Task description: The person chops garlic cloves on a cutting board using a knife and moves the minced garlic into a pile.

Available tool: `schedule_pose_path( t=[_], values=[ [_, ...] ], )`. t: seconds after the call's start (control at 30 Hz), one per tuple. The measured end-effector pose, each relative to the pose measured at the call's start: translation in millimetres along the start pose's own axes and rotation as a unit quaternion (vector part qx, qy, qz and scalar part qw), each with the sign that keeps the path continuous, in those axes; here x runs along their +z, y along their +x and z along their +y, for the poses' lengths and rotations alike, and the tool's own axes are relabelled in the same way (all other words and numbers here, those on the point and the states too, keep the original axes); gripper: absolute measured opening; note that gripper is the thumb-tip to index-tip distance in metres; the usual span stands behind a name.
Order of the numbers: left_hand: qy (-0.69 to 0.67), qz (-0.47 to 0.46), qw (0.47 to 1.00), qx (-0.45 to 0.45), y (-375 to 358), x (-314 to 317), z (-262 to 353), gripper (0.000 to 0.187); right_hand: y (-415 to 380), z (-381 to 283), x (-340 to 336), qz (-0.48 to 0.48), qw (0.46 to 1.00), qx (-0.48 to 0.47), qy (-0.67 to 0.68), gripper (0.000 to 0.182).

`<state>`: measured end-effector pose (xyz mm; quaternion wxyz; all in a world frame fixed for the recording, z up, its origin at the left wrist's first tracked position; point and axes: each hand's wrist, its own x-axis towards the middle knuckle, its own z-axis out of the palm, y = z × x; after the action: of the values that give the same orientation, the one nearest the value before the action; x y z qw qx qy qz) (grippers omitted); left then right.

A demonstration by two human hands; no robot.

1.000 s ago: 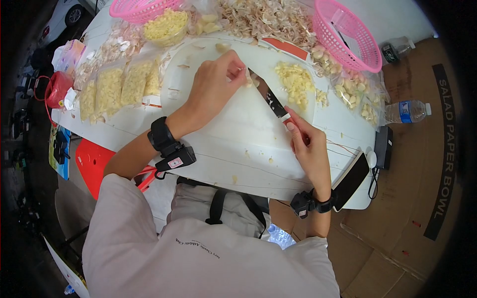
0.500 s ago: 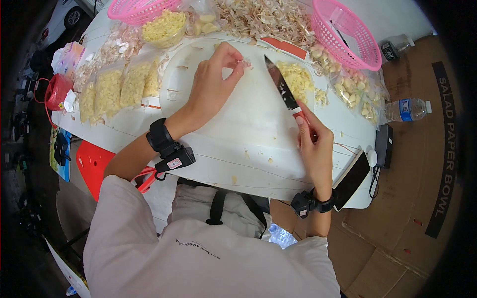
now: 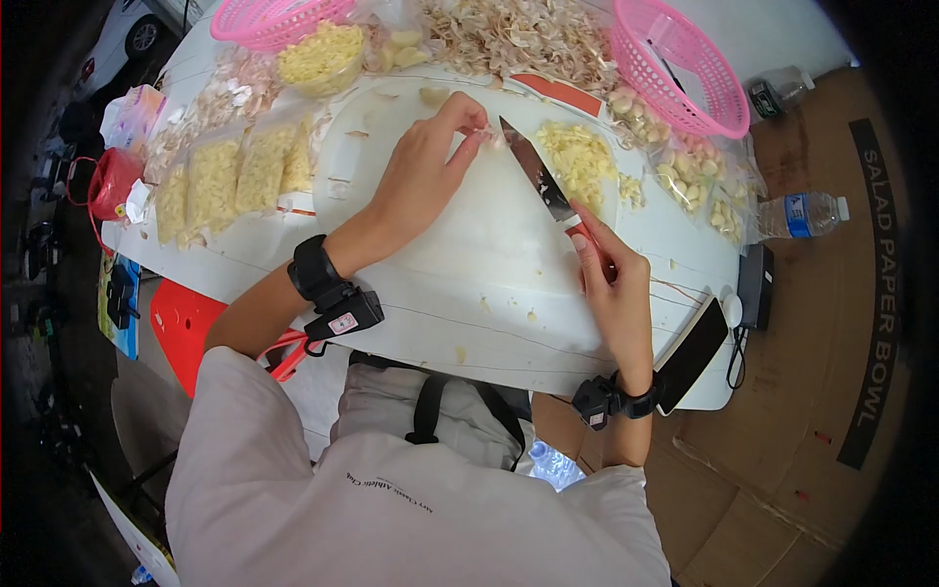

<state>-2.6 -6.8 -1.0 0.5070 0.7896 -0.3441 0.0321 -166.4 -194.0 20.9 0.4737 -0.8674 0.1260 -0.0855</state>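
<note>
nearest the body, a dark-screened phone [image 3: 690,357] is laid at the right edge of the white surface [image 3: 489,350], with a black box [image 3: 756,286] near it. farther in, a knife [image 3: 536,171] is gripped by its red handle in the closed fingers of the right hand [image 3: 608,259], the blade being held slantwise over a pale board [image 3: 469,230]. a small pale piece [image 3: 494,135] is pinched between the thumb and forefinger of the left hand [image 3: 430,166], just beside the blade's tip. the board is flanked on the left by filled bags [image 3: 215,181], and its right part is taken up by chopped garlic [image 3: 575,161]. beyond it are set a red-and-white card [image 3: 556,93], a heaped bowl [image 3: 321,59], a spread of peels [image 3: 518,44] and a pink basket [image 3: 680,68]. most of the handle is hidden by the fingers; the pinched piece is blurred, and whether it is touched by the blade cannot be told. the peels are cut off by the upper edge. the blade is dark and flecked with white, the bags clear and plump, the peels papery and curled, the basket plastic and perforated.
</note>
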Motion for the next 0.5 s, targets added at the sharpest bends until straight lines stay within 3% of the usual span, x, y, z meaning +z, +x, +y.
schedule_pose_path(
  t=[0.1, 0.5],
  values=[
    [-0.019, -0.009, 0.999, -0.029, -1.7, 1.2, -2.5, 0.011, -0.2, -1.8, -0.3, 0.014, 1.0, 0.007, -0.014, 0.035],
    [-0.008, -0.037, 0.999, 0.007, -2.1, 2.3, -1.6, 0.007, 1.3, 1.3, -2.0, -0.021, 0.999, 0.004, -0.038, 0.035]
  ],
)
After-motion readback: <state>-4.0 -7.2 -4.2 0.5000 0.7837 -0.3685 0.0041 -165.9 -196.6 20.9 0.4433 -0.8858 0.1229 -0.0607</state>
